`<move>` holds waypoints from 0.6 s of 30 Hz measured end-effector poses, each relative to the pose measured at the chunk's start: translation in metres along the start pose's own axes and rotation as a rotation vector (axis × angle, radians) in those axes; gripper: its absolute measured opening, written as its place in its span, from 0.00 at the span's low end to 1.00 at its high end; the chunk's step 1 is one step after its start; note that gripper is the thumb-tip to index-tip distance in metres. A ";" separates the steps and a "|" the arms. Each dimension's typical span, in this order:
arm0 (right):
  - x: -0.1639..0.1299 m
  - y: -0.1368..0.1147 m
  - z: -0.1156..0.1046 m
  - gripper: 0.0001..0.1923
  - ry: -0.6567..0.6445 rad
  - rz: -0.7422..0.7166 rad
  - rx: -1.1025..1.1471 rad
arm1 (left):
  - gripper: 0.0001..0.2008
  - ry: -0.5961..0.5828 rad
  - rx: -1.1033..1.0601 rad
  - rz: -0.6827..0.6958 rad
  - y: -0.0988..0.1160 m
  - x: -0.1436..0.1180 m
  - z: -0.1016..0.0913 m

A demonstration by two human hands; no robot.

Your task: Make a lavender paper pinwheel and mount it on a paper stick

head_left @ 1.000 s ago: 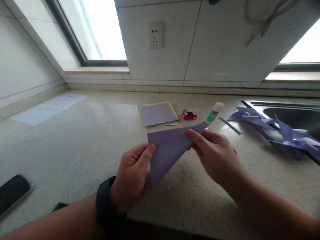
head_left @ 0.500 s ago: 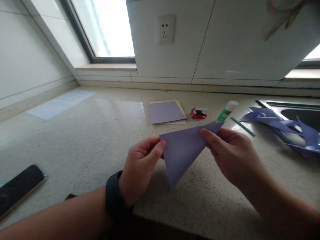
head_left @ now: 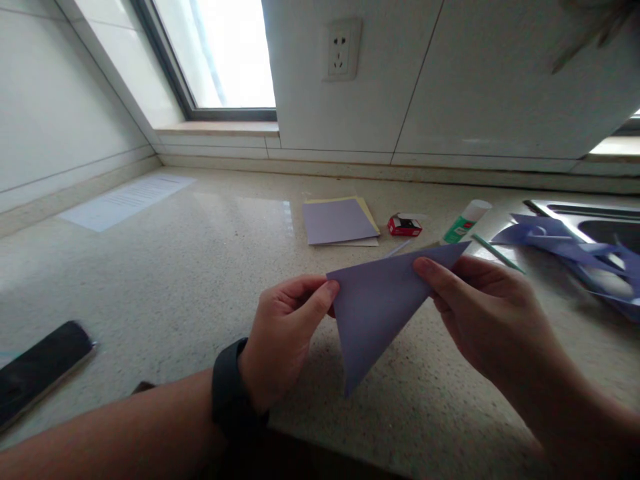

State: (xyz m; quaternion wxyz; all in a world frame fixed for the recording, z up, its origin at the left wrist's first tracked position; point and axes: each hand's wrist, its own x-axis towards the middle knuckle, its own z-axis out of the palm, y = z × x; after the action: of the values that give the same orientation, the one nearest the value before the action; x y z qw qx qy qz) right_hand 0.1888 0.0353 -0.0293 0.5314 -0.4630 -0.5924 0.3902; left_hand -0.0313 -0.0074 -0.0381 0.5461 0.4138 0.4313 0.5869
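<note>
Paper triangle (head_left: 377, 307), lilac, folded, held in the air just above the bench (head_left: 175, 267), its point hanging down. Left hand (head_left: 283, 337) pinches the left corner between thumb and fingers; dark band on that wrist. Right hand (head_left: 487, 313) pinches the upper right edge, thumb on the near face, fingers behind. Beyond the hands: stack of square sheets (head_left: 340, 221), lilac on top, yellow beneath; small red box (head_left: 405, 226); glue stick (head_left: 467, 221) lying down; thin green stick (head_left: 497, 253). Right of the right hand: lilac paper scraps (head_left: 575, 257) at the sink edge. Far left of the left hand: black phone (head_left: 37, 370), and a printed sheet (head_left: 127, 200) well beyond it.
</note>
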 end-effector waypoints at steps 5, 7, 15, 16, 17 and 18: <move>0.000 -0.003 0.001 0.10 0.014 0.019 0.031 | 0.06 0.002 0.004 -0.007 -0.001 0.000 -0.001; 0.000 -0.004 0.002 0.11 0.016 0.029 0.027 | 0.06 -0.003 0.006 -0.013 -0.001 0.000 -0.002; -0.001 -0.003 0.001 0.06 0.035 0.107 0.137 | 0.07 -0.002 0.016 -0.023 -0.001 0.001 -0.002; -0.001 -0.003 0.001 0.07 0.033 0.100 0.132 | 0.07 -0.004 0.010 -0.022 -0.001 0.001 -0.001; -0.001 -0.003 0.001 0.07 0.029 0.091 0.121 | 0.06 -0.003 0.002 -0.022 -0.001 0.001 -0.001; -0.001 -0.003 0.001 0.08 0.018 0.079 0.099 | 0.06 -0.002 -0.004 -0.023 0.000 0.001 -0.001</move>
State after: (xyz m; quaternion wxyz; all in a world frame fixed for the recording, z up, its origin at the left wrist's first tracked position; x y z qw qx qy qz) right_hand 0.1878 0.0334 -0.0267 0.5432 -0.4628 -0.5487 0.4355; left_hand -0.0324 -0.0068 -0.0384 0.5541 0.4083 0.4346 0.5809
